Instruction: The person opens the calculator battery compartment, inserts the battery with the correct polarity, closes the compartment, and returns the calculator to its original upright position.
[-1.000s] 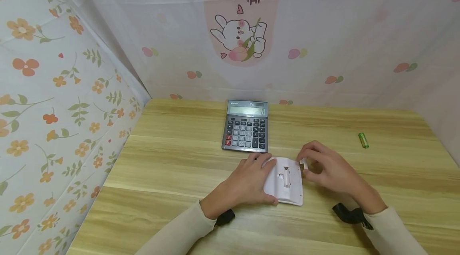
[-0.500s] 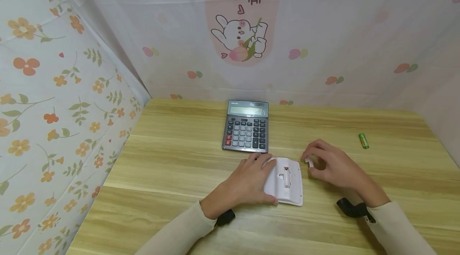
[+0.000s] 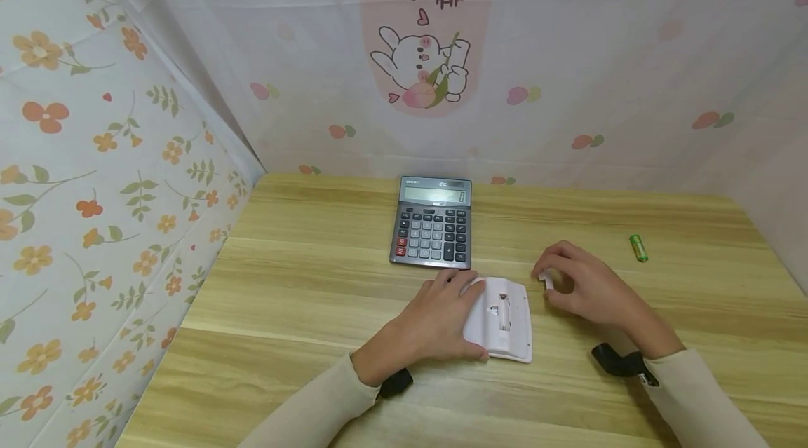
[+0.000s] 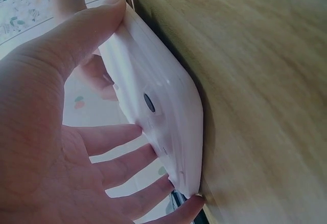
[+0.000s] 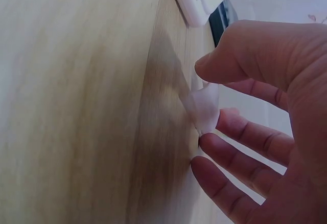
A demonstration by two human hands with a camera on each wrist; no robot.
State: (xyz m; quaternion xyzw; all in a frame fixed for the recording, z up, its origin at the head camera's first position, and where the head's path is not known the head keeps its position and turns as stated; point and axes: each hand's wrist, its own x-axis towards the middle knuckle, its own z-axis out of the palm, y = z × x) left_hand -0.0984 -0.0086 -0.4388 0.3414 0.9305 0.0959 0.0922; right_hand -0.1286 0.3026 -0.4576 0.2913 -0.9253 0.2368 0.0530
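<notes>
A white calculator (image 3: pixel 520 325) lies face down on the table, its front hidden. Its battery compartment (image 3: pixel 503 312) is uncovered; I cannot tell what lies inside. My left hand (image 3: pixel 435 322) grips the calculator across its left part, thumb at the near edge and fingers at the far edge. In the left wrist view, a dark round foot shows on the calculator's white casing (image 4: pixel 168 106). To the right, apart from the calculator, my right hand (image 3: pixel 583 287) pinches a small white battery cover (image 5: pixel 204 106) between thumb and fingers, close to the tabletop.
A grey desk calculator (image 3: pixel 432 224) lies face up just beyond my left hand. A green battery (image 3: pixel 639 247) lies at the right, beyond my right hand. The wooden table (image 3: pixel 297 294) meets a printed cloth (image 3: pixel 303 111) at the back.
My right hand has moved a little right, away from the white calculator, carrying the battery cover. My left hand and the white calculator have stayed in place.
</notes>
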